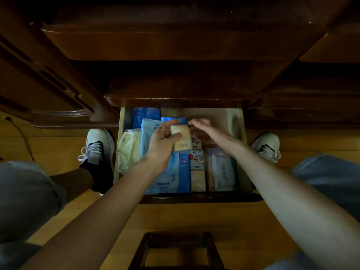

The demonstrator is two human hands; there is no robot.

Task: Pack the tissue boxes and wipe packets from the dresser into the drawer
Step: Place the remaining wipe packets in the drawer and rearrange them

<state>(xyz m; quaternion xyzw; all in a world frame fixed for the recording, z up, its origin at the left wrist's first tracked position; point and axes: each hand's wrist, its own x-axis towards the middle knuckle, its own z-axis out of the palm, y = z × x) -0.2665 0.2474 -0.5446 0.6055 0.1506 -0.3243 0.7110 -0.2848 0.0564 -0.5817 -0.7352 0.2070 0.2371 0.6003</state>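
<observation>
The open drawer point(241, 133) of the dark wooden dresser lies below me, packed with tissue and wipe packs. My left hand point(161, 145) is shut on a small beige tissue pack point(183, 139), held over the drawer's middle. My right hand point(210, 131) hovers flat beside that pack, fingers spread and holding nothing. Under my hands lie blue wipe packets point(165, 180), a blue box point(184, 172), a small pack with red print point(196, 159), another beige pack point(197, 181), a pale yellow pack point(128, 151) at the left and a white-and-teal wipe packet point(223, 172) at the right.
The dresser front point(175, 45) overhangs the drawer's back. My two white shoes point(99, 147) point(267, 147) stand either side of the drawer on the wooden floor. A dark wooden stool point(177, 250) sits between my knees. A cable point(17, 133) runs along the floor at the left.
</observation>
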